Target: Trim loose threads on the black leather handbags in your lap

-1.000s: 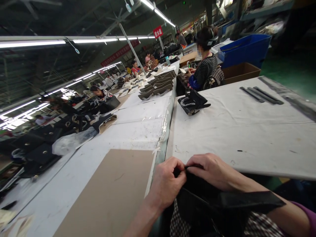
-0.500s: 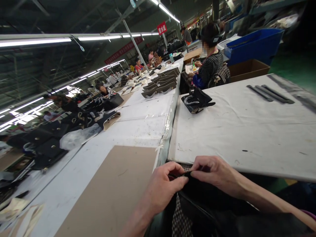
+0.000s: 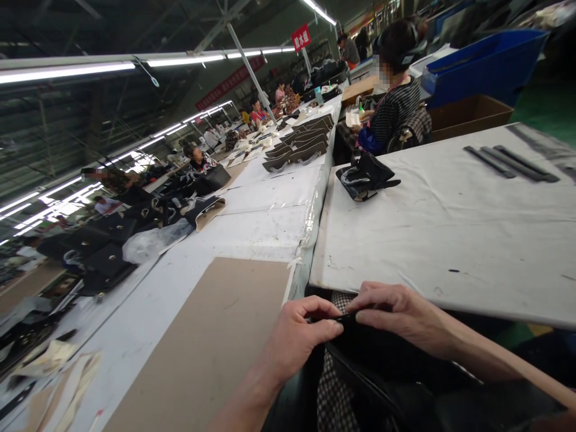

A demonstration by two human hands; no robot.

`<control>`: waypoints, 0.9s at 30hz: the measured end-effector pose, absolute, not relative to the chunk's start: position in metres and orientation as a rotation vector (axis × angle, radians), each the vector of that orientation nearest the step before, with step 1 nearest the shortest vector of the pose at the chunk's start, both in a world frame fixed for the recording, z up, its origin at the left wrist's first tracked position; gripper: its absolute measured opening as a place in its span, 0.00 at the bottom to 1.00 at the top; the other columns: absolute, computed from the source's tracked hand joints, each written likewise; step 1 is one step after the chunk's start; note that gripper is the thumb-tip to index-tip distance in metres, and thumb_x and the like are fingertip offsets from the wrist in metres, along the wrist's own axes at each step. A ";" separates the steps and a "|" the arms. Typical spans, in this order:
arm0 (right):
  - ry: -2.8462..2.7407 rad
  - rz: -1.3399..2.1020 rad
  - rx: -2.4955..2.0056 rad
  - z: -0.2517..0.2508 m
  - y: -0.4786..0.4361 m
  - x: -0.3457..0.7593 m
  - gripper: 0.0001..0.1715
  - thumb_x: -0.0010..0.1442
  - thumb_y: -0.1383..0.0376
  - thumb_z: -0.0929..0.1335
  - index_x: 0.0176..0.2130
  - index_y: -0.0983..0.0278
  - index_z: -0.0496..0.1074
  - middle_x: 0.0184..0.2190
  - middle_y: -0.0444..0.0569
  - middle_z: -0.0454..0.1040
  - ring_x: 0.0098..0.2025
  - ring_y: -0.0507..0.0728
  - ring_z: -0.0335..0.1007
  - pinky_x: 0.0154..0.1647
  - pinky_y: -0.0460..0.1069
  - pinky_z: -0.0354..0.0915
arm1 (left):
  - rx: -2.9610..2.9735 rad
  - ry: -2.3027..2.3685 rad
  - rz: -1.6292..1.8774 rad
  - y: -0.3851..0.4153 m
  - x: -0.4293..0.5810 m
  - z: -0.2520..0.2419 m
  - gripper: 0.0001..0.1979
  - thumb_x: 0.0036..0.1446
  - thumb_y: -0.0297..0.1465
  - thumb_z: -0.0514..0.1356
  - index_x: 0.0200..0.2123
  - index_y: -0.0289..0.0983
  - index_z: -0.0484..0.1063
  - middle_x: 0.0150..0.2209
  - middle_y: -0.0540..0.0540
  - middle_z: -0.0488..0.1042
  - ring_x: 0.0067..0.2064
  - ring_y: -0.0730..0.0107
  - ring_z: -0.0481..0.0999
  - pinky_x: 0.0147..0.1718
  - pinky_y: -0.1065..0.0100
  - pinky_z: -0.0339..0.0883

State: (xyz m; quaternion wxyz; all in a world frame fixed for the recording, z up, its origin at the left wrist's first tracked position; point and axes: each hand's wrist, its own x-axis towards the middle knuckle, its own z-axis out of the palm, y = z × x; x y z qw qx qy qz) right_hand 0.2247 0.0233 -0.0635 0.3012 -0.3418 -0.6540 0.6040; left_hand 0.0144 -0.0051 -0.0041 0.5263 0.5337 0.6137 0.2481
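Note:
Low in the view, both my hands pinch the top edge of a black bag [image 3: 405, 372] that looks like leather and lies over my lap. My left hand [image 3: 299, 336] has its thumb and fingers closed on the edge from the left. Close beside it, my right hand [image 3: 391, 309] grips the same edge from the right. A thin black strip of that edge runs between the two sets of fingertips. Checked cloth [image 3: 333, 390] shows below my hands. The lower part of the bag is dark and hard to make out.
A small black bag [image 3: 366, 175] sits on the white-covered table [image 3: 427, 240], with black strips [image 3: 508, 163] farther right. Left lies a beige board [image 3: 202, 336] on a long white bench [image 3: 265, 231], which also carries grey-brown bag panels [image 3: 297, 144]. A co-worker [image 3: 396, 102] sits ahead.
The view has shifted slightly. My right hand has moved a little away from the left, and more of the bag's edge shows between them. Both hands keep their pinch.

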 end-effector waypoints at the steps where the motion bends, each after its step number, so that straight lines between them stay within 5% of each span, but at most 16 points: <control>1: -1.735 1.621 -0.878 -0.064 0.023 0.225 0.10 0.62 0.60 0.68 0.40 0.58 0.79 0.34 0.43 0.70 0.36 0.53 0.67 0.37 0.47 0.60 | 1.247 1.456 0.607 -0.005 0.015 -0.005 0.05 0.45 0.26 0.66 0.30 0.35 0.79 0.28 0.51 0.76 0.32 0.73 0.69 0.33 0.73 0.61; 7: -1.722 1.689 -0.849 -0.060 0.020 0.228 0.12 0.63 0.59 0.66 0.43 0.59 0.77 0.40 0.45 0.74 0.41 0.55 0.69 0.43 0.48 0.63 | 1.181 1.440 0.638 -0.003 0.024 -0.004 0.04 0.43 0.24 0.66 0.27 0.33 0.76 0.24 0.52 0.72 0.29 0.76 0.66 0.30 0.75 0.58; 11: -1.866 1.532 -0.936 -0.049 0.018 0.223 0.15 0.56 0.58 0.72 0.44 0.58 0.76 0.41 0.44 0.77 0.43 0.57 0.71 0.46 0.50 0.63 | 1.210 1.452 0.638 -0.004 0.026 -0.003 0.06 0.44 0.25 0.66 0.28 0.32 0.73 0.26 0.53 0.71 0.29 0.76 0.65 0.29 0.74 0.57; 16: -1.883 1.436 -1.035 -0.050 0.016 0.213 0.09 0.59 0.59 0.69 0.37 0.60 0.78 0.31 0.42 0.78 0.34 0.55 0.71 0.36 0.48 0.65 | 1.241 1.387 0.603 -0.008 0.024 0.000 0.08 0.44 0.25 0.65 0.28 0.34 0.68 0.26 0.54 0.67 0.28 0.77 0.63 0.27 0.74 0.55; 27: -1.830 1.499 -0.949 -0.051 0.010 0.210 0.07 0.59 0.60 0.70 0.36 0.59 0.79 0.31 0.41 0.77 0.33 0.53 0.70 0.35 0.46 0.63 | 1.217 1.267 0.479 -0.006 0.011 0.008 0.12 0.44 0.27 0.68 0.32 0.34 0.69 0.29 0.54 0.67 0.31 0.77 0.63 0.30 0.74 0.57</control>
